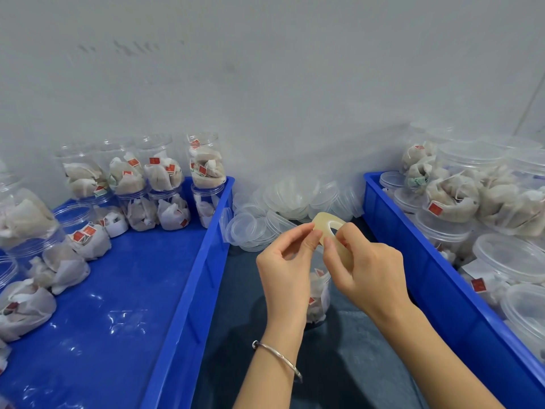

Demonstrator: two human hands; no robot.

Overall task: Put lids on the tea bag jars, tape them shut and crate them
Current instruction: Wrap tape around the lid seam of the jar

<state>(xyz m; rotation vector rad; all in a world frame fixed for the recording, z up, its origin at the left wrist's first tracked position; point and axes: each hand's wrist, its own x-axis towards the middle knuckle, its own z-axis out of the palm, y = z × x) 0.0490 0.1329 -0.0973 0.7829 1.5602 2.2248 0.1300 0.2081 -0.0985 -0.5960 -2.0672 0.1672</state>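
Left crate (188, 290): blue, holds open tea bag jars (160, 184) stacked along its far end, more down the left side, no lids on them. Middle strip of dark table (236, 290) between the two crates. Pile of clear lids (283, 208) at the far end of that strip, against the wall.

Left hand (287, 265): raised over the table, palm side down, thumb and forefinger pinching at the left edge of the tape roll (328, 231). Bangle (277, 360) on that wrist. Right hand (367, 271): same height, grip pinched on the roll's lower right rim, one finger through the core. Roll sits between both grips, tilted, hole facing up and away. Can't tell if a tape end is lifted.

One filled jar (318, 293) stands on the table directly under the hands, mostly hidden by them; lid state not visible.

Right crate (413, 249): blue, packed with lidded jars (460, 187), upright and lying over.
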